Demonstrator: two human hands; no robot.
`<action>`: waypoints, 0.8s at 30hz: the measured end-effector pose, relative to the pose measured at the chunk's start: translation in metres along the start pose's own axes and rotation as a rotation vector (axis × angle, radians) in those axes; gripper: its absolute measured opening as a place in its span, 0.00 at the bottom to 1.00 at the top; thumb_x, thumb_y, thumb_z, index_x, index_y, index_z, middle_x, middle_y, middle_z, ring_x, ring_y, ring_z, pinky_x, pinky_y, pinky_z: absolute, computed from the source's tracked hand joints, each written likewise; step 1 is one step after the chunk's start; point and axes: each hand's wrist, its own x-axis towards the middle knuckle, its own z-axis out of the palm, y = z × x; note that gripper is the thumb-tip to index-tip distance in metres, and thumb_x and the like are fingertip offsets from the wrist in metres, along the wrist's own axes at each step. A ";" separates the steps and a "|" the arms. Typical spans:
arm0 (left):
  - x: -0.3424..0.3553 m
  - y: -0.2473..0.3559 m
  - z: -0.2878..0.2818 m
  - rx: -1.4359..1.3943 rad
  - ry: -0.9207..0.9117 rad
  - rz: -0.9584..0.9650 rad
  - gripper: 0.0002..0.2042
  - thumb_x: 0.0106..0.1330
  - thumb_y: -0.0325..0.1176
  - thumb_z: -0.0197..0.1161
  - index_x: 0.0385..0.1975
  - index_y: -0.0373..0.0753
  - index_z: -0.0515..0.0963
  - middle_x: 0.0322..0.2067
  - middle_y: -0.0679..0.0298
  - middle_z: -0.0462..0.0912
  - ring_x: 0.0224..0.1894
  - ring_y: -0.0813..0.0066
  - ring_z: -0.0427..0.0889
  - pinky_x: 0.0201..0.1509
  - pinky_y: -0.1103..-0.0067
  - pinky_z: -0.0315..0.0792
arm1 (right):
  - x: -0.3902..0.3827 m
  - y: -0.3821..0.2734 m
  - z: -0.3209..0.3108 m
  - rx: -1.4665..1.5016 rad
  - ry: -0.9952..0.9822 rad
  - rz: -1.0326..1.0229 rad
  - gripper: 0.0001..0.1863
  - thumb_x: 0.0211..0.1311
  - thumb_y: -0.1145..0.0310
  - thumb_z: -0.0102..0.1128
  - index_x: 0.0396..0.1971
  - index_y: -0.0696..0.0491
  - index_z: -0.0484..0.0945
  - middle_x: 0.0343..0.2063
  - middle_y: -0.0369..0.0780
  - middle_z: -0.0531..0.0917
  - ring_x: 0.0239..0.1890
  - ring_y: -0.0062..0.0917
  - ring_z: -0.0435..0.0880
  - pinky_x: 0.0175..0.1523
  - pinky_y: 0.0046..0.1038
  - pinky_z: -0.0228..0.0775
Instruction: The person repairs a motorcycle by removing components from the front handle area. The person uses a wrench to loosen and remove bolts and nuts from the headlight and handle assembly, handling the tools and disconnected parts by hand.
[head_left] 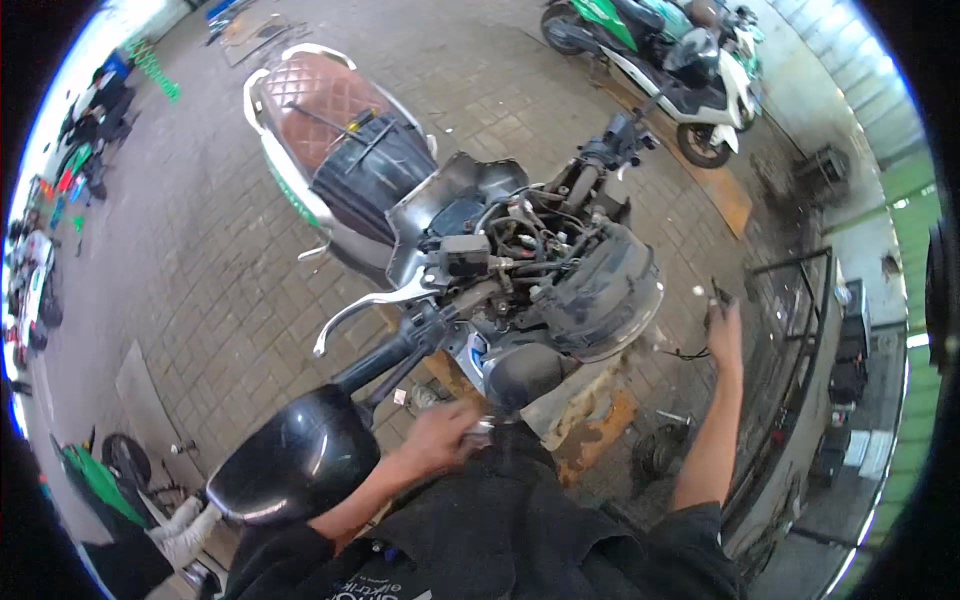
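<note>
In front of me stands a scooter with its front partly taken apart: exposed wiring (530, 235), a silver brake lever (380, 300), a headlamp housing (600, 290) and a black mirror (290, 450). My left hand (445, 435), fingers curled, is below the handlebar at a silver object (478, 432), blurred and too small to name. My right hand (722, 325) is raised at the right of the headlamp, closed on a small dark object (718, 300) with a thin cable by it. A small white spot shows beside that hand.
More scooters (655, 50) are parked at the upper right. A metal rack (825, 300) runs along the right wall. Cardboard (595, 430) lies under the scooter. A person's shoe (185, 530) shows at the lower left, and assorted items (85, 180) line the left side.
</note>
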 end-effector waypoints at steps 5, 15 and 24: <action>-0.022 -0.022 -0.034 0.058 0.002 -0.284 0.11 0.65 0.36 0.63 0.40 0.37 0.76 0.37 0.49 0.81 0.37 0.42 0.80 0.39 0.56 0.73 | -0.085 -0.145 -0.083 0.088 -0.054 -0.224 0.21 0.75 0.65 0.50 0.60 0.61 0.72 0.46 0.46 0.82 0.43 0.28 0.79 0.52 0.31 0.70; -0.025 -0.018 -0.025 0.140 0.213 -0.345 0.09 0.68 0.34 0.61 0.42 0.36 0.78 0.35 0.46 0.81 0.37 0.42 0.81 0.40 0.60 0.73 | -0.050 -0.275 -0.008 -0.325 -0.300 -0.794 0.21 0.70 0.67 0.53 0.60 0.55 0.69 0.37 0.55 0.83 0.44 0.51 0.82 0.50 0.48 0.71; -0.220 -0.111 -0.045 0.528 0.946 -0.569 0.12 0.72 0.33 0.58 0.47 0.30 0.74 0.22 0.63 0.78 0.27 0.65 0.79 0.34 0.66 0.73 | 0.031 -0.298 0.110 -0.477 -0.259 -1.094 0.15 0.68 0.58 0.56 0.36 0.56 0.80 0.36 0.51 0.84 0.42 0.51 0.83 0.46 0.50 0.74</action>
